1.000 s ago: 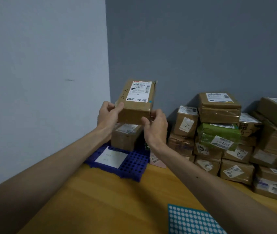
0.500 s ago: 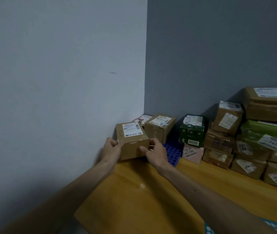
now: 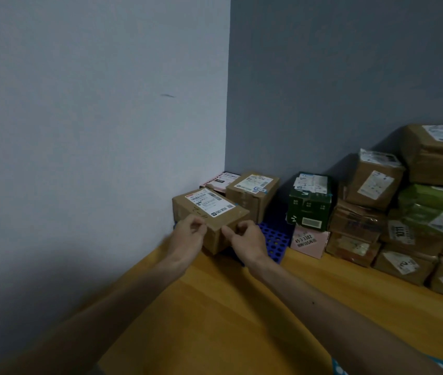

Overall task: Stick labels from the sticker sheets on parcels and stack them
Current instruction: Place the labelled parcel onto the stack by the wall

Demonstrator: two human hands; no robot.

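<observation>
Half a second earlier both hands clasped the brown parcel [image 3: 209, 211] by its sides; it had since settled farther back on the blue crate [image 3: 271, 239] at frame centre, against the pale wall [image 3: 106, 158]. The left hand [image 3: 188, 235] and right hand [image 3: 248, 240] lay curled at its near corner, fingertips touching cardboard; whether they gripped it could not be told.

Motion smear on left hand [image 3: 188, 235] and right hand [image 3: 247, 240], fingers indistinct, grip unreadable. Room dim, light soft, coming from right of hands: parcel stack [image 3: 361, 220] throws blurred shadows leftward onto grey wall [image 3: 323, 90]. Left of hands, pale wall [image 3: 79, 131] darkens toward bottom. Print on labels [image 3: 376, 184] right of hands soft, grainy. Wide-angle distortion stretches forearms [image 3: 323, 307] near bottom edge.
</observation>
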